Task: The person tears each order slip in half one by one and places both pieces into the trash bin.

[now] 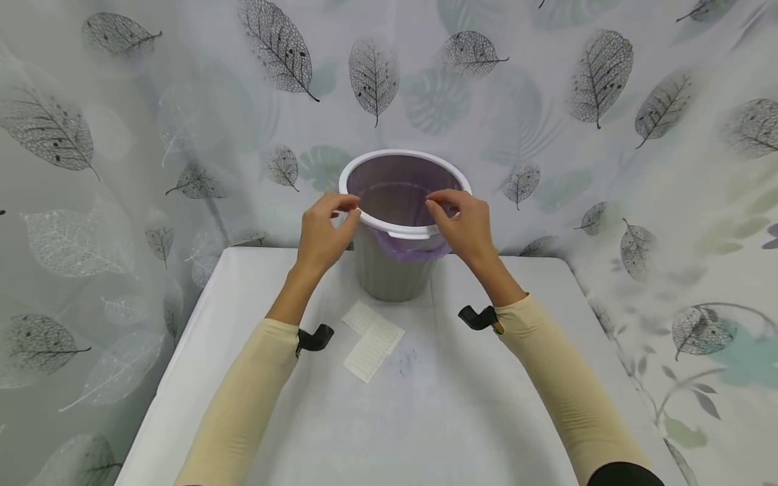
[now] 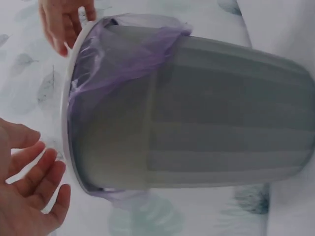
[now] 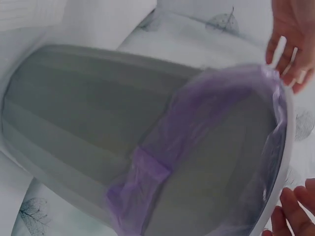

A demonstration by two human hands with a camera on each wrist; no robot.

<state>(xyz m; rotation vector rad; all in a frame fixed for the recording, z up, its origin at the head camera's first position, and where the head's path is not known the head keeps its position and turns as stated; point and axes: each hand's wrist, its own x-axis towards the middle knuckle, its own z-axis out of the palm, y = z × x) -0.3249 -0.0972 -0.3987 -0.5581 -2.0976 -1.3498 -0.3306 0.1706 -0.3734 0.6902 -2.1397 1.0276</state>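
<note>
Ribbed grey bin (image 1: 392, 275), round white rim (image 1: 401, 152), filmy liner (image 1: 415, 254)

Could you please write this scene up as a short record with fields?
Bin: grey, standing on the white table
Rim: white, round the bin's mouth
Liner: purple, its edge folded outside below the rim
Left hand: by the rim's left side, no visible grip
Right hand: by the rim's right side, no visible grip
Sheets: pale, lying before the bin
Backdrop: leaf-patterned
</note>
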